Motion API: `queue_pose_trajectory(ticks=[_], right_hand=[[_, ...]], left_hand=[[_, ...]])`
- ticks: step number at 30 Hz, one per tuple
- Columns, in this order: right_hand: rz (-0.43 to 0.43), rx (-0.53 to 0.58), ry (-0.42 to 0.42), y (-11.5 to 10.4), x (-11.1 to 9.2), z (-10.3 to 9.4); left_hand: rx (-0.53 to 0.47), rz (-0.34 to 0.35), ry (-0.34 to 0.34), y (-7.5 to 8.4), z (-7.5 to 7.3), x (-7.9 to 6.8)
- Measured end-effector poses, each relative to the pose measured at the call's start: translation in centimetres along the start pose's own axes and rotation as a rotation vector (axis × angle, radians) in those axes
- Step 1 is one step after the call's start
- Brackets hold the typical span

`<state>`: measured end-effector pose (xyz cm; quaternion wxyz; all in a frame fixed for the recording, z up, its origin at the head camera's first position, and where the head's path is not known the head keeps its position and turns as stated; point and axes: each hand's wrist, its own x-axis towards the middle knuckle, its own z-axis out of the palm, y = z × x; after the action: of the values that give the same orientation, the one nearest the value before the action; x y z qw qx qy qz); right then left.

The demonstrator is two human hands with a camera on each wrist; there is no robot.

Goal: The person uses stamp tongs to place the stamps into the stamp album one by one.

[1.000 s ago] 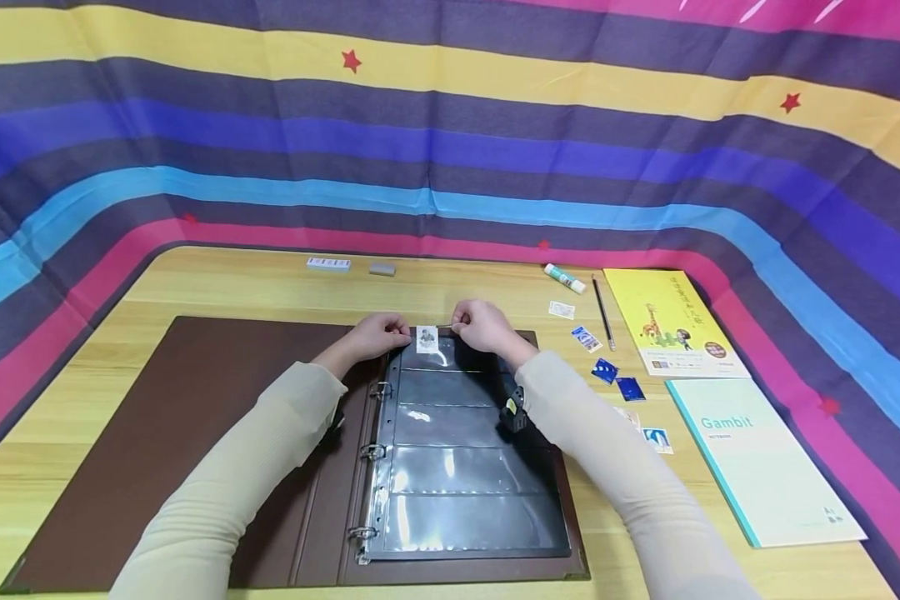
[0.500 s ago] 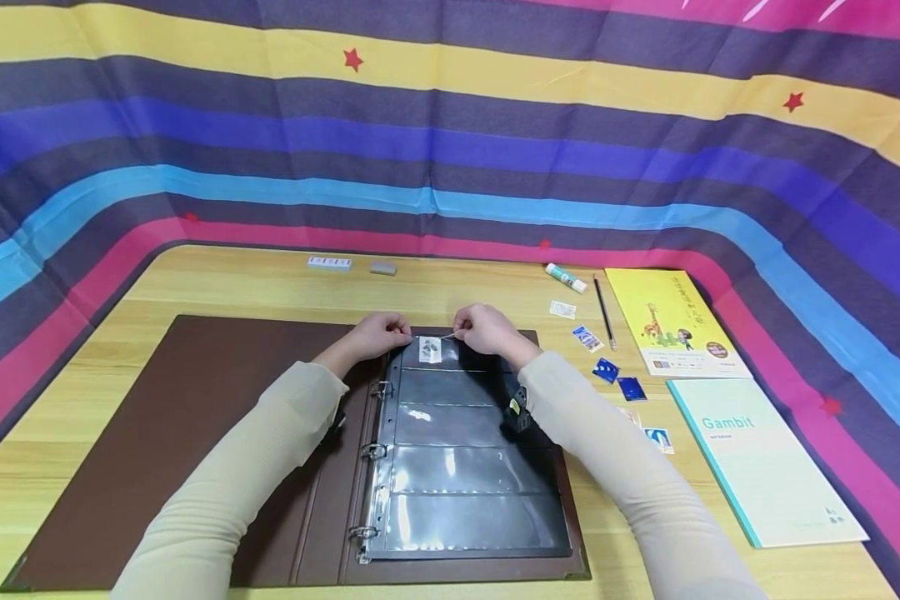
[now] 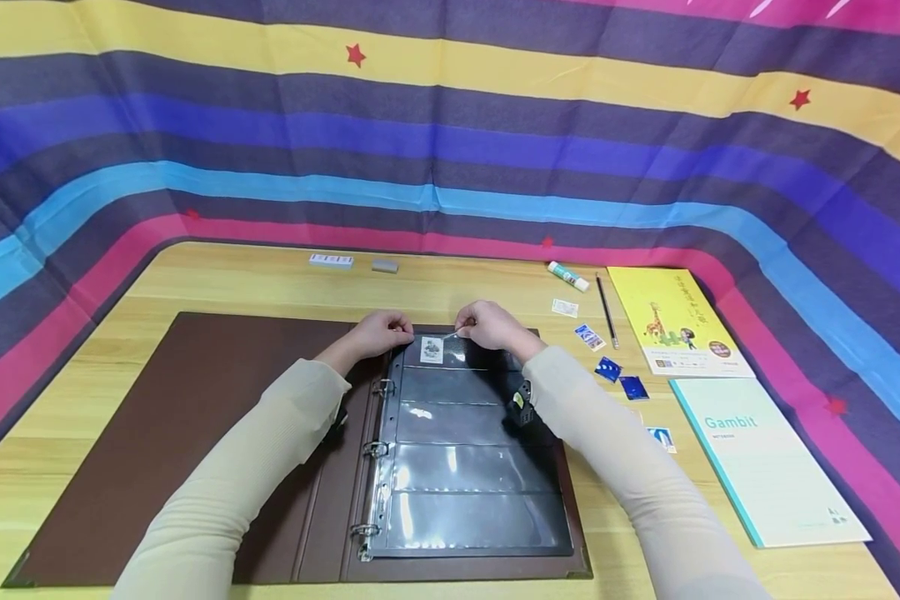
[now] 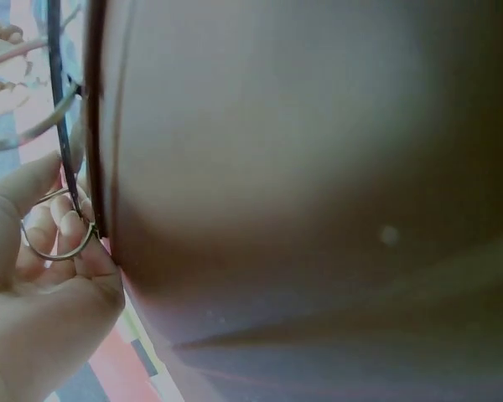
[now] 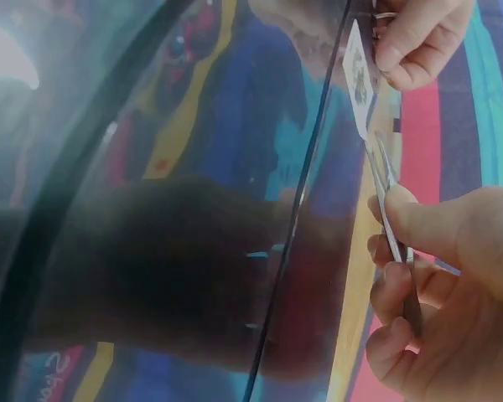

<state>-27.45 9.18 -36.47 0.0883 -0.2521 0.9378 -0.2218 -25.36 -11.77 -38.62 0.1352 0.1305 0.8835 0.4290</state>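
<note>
My right hand (image 3: 489, 325) holds metal tweezers (image 5: 391, 219) above the top edge of the album page. One tip meets the corner of a small white stamp (image 3: 431, 350) with a dark figure; the other tip stands apart in the right wrist view. The stamp lies at the top left pocket of the clear-and-black pocket page (image 3: 472, 467). At the page's upper left corner, my left hand (image 3: 381, 332) pinches the page edge between thumb and fingers, close to a metal ring (image 4: 63, 251) in the left wrist view. The brown ring binder (image 3: 217, 433) lies open under both hands.
Several loose stamps (image 3: 589, 337) lie right of the binder, near a pencil (image 3: 607, 310) and a glue stick (image 3: 567, 276). A yellow book (image 3: 675, 325) and a pale notebook (image 3: 768, 467) are farther right. A white box (image 3: 332, 261) and a grey eraser (image 3: 385, 266) sit behind.
The stamp has moved down from the page's top edge into the area of the top pocket. The tweezers now slant more toward its upper right corner. The left hand stays nearly in place.
</note>
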Motion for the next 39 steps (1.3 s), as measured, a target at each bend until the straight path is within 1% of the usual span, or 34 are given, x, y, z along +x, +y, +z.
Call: queue_pose_trajectory(ticks=[6,9,12,15,20,23,26,27,31,34,39], right_hand=[[0.036,0.023,0.083,0.9,-0.5,-1.0],[0.042,0.060,0.125,2.0,-1.2,-1.9],[0.061,0.094,0.162,3.7,-2.1,-3.1],[0.117,0.125,0.201,5.8,-3.2,-4.4],[0.276,0.152,0.267,9.9,-5.1,-6.3],[0.353,0.154,0.296,11.9,-6.3,-7.1],[0.407,0.140,0.313,13.4,-7.3,-7.3],[0.412,0.132,0.318,13.8,-7.6,-7.3],[0.449,0.095,0.336,15.2,-7.9,-6.9],[0.474,0.072,0.348,15.5,-7.7,-6.6],[0.519,0.034,0.344,15.3,-7.4,-6.5]], left_hand=[[0.023,-0.011,0.000,0.1,0.0,0.0],[0.032,-0.019,0.003,0.0,0.1,0.0],[0.035,-0.022,0.002,0.0,0.1,0.0],[0.032,-0.023,0.001,0.1,0.1,0.0],[0.030,-0.028,0.000,0.1,0.1,0.0],[0.025,-0.032,-0.002,0.1,0.2,-0.1],[0.022,-0.036,-0.002,0.1,0.2,-0.1],[0.019,-0.040,-0.002,0.1,0.2,-0.1],[0.022,-0.051,0.000,0.1,0.2,-0.2],[0.018,-0.051,-0.001,0.2,0.2,-0.2],[0.017,-0.049,-0.002,0.3,0.2,-0.3]])
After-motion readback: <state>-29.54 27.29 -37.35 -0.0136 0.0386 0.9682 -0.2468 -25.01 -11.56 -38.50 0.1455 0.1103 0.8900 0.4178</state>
